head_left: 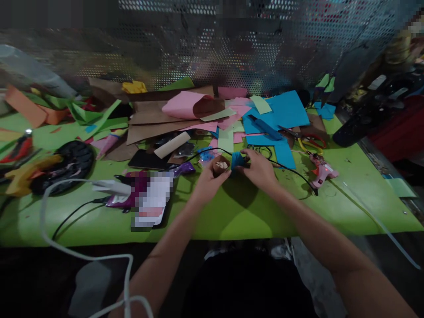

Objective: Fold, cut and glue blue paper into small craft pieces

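In the middle of the green table, my left hand (212, 176) is curled around a small brown paper roll (218, 165) with crumpled pale stuff showing in its open top. My right hand (260, 168) pinches a small blue paper piece (236, 160) with fine ridges, right beside the roll. Whether the blue piece touches the roll I cannot tell. A pink glue gun (323, 171), a glue stick trailing from it, lies to the right of my right hand. Just beyond my left hand is a small clear bag of blue bits (206, 155).
Coloured paper sheets (291, 108) and a pink paper curl (182, 105) pile up along the back by a perforated metal panel (198, 53). Scissors (311, 141) lie at right. A phone (155, 198), a white cable (44, 216) and a black ring (77, 165) occupy the left.
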Tool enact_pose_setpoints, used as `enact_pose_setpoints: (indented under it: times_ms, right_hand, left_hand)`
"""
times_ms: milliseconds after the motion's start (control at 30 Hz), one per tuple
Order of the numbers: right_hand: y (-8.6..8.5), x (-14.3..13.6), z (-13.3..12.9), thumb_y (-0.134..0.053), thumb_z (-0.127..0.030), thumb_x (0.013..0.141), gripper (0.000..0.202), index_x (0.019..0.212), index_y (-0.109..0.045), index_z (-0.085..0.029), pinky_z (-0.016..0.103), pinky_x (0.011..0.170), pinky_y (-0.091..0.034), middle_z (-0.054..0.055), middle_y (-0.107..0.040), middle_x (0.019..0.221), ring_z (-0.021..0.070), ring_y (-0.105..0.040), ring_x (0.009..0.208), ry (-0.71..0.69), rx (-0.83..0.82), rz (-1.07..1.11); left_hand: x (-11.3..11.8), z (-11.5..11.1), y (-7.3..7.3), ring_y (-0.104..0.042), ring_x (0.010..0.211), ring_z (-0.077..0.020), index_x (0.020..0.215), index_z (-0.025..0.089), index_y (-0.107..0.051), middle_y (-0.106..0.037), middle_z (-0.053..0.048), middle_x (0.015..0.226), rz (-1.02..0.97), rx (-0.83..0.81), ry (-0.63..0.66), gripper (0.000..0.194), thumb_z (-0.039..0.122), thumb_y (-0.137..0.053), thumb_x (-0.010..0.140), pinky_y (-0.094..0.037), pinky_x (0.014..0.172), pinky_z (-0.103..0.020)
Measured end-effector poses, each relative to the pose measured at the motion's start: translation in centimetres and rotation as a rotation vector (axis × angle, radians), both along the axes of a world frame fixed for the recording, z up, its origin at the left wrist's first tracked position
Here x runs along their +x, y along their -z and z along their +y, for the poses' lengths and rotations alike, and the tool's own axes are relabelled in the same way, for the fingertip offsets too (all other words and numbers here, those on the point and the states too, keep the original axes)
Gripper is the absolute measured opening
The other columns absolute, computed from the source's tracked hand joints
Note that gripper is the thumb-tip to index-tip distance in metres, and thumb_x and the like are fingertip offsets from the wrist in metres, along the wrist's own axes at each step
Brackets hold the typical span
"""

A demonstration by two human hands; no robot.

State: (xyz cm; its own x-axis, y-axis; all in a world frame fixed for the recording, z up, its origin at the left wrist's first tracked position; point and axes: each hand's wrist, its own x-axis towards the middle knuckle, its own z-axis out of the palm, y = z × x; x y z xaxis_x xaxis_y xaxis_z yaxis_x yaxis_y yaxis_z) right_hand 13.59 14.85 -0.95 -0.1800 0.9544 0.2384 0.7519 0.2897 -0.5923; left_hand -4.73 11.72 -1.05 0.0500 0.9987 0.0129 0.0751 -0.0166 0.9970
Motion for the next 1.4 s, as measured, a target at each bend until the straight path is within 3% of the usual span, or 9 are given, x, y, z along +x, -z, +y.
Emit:
enact_pose_setpoints:
  times_ms: [233, 433, 600, 700, 833, 1000, 1100, 1400]
  right_hand:
    - [-0.2, -0.8, -0.5, -0.071, -0.018, 0.073, 0.053, 0.125, -0.061, -0.021, 0.033, 0.067, -0.047, 0.002, -0.071, 0.087, 0.0205, -0.062, 0.071, -0.082, -0.15, 0.177]
    - [-0.1, -0.6, -0.5, -0.071, -0.018, 0.07, 0.027, 0.097, -0.067, -0.019, 0.031, 0.071, -0.046, 0.003, -0.068, 0.092, 0.0197, -0.062, 0.081, -0.132, -0.128, 0.241]
    - [0.3, -1.0, -0.7, -0.067, -0.017, 0.072, 0.013, 0.084, -0.064, -0.02, 0.03, 0.068, -0.045, 0.0, -0.068, 0.083, 0.0171, -0.061, 0.074, -0.191, -0.132, 0.343]
    - [0.0, -0.8, -1.1, -0.066, -0.018, 0.076, 0.009, 0.084, -0.062, -0.021, 0.03, 0.07, -0.047, 0.0, -0.068, 0.079, 0.018, -0.063, 0.075, -0.185, -0.091, 0.421]
    - [-0.7, -0.4, -1.8, -0.065, -0.024, 0.083, 0.007, 0.088, -0.061, -0.021, 0.033, 0.076, -0.051, 0.003, -0.071, 0.088, 0.0196, -0.067, 0.083, -0.16, 0.043, 0.516]
    - [-1.1, -0.5, -2.7, -0.064, -0.023, 0.086, 0.006, 0.091, -0.062, -0.022, 0.033, 0.08, -0.052, 0.004, -0.073, 0.093, 0.0204, -0.068, 0.09, -0.224, 0.086, 0.508]
    - [-1.3, -0.6, -2.8, -0.062, -0.02, 0.085, 0.005, 0.089, -0.062, -0.022, 0.033, 0.079, -0.051, 0.003, -0.073, 0.091, 0.0208, -0.068, 0.088, -0.249, 0.061, 0.461]
    - [-1.3, -0.7, -3.0, -0.062, -0.024, 0.082, 0.009, 0.09, -0.065, -0.023, 0.032, 0.074, -0.052, 0.002, -0.072, 0.086, 0.0205, -0.067, 0.082, -0.273, 0.027, 0.405]
  left_hand:
    - [-0.3, 0.1, 0.0, -0.064, 0.098, -0.0207, 0.113, 0.015, -0.064, -0.071, -0.006, 0.103, 0.03, 0.016, -0.029, 0.045, 0.035, -0.074, 0.075, -0.047, 0.099, -0.036]
    - [-0.5, 0.3, 0.6, -0.064, 0.1, -0.0221, 0.109, 0.016, -0.066, -0.073, -0.007, 0.103, -0.013, 0.024, -0.066, 0.041, 0.035, -0.075, 0.074, -0.048, 0.098, -0.037]
    - [-0.4, 0.2, 0.6, -0.065, 0.094, -0.0183, 0.105, 0.018, -0.067, -0.072, -0.004, 0.098, -0.07, 0.02, -0.123, 0.037, 0.031, -0.076, 0.072, -0.049, 0.093, -0.032]
    - [-0.5, 0.2, 0.5, -0.065, 0.095, -0.017, 0.108, 0.019, -0.067, -0.072, -0.004, 0.101, -0.121, 0.052, -0.216, 0.037, 0.03, -0.075, 0.073, -0.049, 0.09, -0.03]
    - [-0.7, 0.2, 0.4, -0.064, 0.09, -0.0158, 0.107, 0.019, -0.067, -0.072, -0.005, 0.101, -0.182, 0.011, -0.312, 0.037, 0.034, -0.075, 0.075, -0.049, 0.078, -0.026]
    - [-0.4, 0.0, 0.3, -0.052, 0.066, -0.0099, 0.088, 0.017, -0.067, -0.064, 0.001, 0.076, -0.24, -0.09, -0.2, 0.034, 0.04, -0.082, 0.068, -0.041, 0.062, -0.023]
    - [-0.2, -0.1, 0.1, -0.046, 0.059, -0.0084, 0.076, 0.017, -0.064, -0.056, 0.004, 0.065, -0.264, -0.112, -0.198, 0.034, 0.039, -0.086, 0.062, -0.038, 0.058, -0.024]
    - [-0.1, 0.0, 0.4, -0.054, 0.067, -0.011, 0.076, 0.017, -0.068, -0.063, 0.003, 0.07, -0.234, -0.059, -0.245, 0.033, 0.034, -0.089, 0.057, -0.043, 0.066, -0.025]
